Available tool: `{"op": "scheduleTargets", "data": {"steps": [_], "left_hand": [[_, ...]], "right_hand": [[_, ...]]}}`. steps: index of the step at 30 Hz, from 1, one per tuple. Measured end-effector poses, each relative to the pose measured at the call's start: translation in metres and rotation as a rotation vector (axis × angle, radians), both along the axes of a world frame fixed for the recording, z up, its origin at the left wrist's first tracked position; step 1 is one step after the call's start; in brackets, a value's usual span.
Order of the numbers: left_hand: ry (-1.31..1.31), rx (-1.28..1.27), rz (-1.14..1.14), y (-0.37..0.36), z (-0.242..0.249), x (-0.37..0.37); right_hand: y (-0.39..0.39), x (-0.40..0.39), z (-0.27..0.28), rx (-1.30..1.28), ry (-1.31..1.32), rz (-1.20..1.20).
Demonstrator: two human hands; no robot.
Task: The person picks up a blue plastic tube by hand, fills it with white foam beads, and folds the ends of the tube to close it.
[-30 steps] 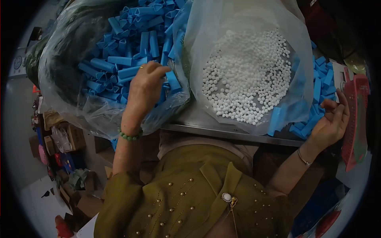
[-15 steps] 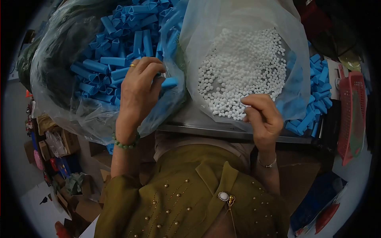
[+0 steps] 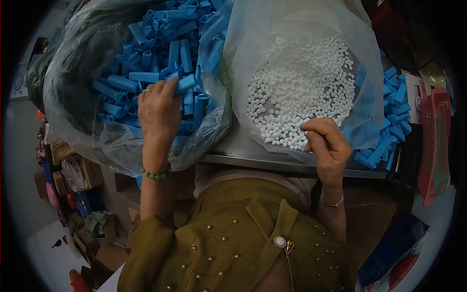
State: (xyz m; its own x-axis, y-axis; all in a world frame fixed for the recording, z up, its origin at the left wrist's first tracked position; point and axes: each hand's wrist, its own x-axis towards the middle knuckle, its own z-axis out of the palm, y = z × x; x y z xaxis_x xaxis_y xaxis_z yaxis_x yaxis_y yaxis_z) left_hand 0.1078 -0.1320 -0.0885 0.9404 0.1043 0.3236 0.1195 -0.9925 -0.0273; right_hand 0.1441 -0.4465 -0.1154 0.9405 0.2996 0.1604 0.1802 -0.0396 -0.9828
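My left hand is over the clear plastic bag on the left, its fingers closed on a short blue triangular tube. Below and around it lie many more blue tubes of the same kind, heaped in the bag. At the near edge of the white beads, my right hand has thumb and index finger bent together in a pinch. Whatever those fingertips may hold is too small to make out. The round beads are spread on a translucent plastic bag.
Another pile of blue tubes lies right of the beads, partly under the translucent bag. A pink basket stands at the far right. The metal table edge runs in front of my body. Cardboard boxes stand at lower left.
My left hand has moved left, and the blue tube in its fingers now sits higher and further left. My right hand keeps its pinch beside the beads. The whole view has shifted slightly.
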Motion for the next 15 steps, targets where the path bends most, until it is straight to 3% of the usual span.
{"op": "scheduleTargets", "data": {"steps": [4,6,7,11,15], "left_hand": [[-0.108,-0.189,0.078,0.009,0.023,-0.001],[-0.139,-0.939,-0.071,-0.010,0.024,-0.002],[-0.146,-1.116,-0.140,-0.034,0.023,-0.001],[-0.011,-0.772,-0.401,-0.107,-0.007,0.001],[0.127,-0.902,-0.507,-0.138,-0.040,0.007]], "right_hand": [[0.005,0.001,-0.005,0.015,0.067,0.033],[0.012,0.001,-0.005,-0.012,-0.004,0.049],[0.015,0.000,-0.004,-0.055,-0.070,0.070],[0.036,-0.009,0.006,-0.063,-0.078,-0.041],[0.026,-0.006,-0.012,-0.217,-0.117,-0.193]]}}
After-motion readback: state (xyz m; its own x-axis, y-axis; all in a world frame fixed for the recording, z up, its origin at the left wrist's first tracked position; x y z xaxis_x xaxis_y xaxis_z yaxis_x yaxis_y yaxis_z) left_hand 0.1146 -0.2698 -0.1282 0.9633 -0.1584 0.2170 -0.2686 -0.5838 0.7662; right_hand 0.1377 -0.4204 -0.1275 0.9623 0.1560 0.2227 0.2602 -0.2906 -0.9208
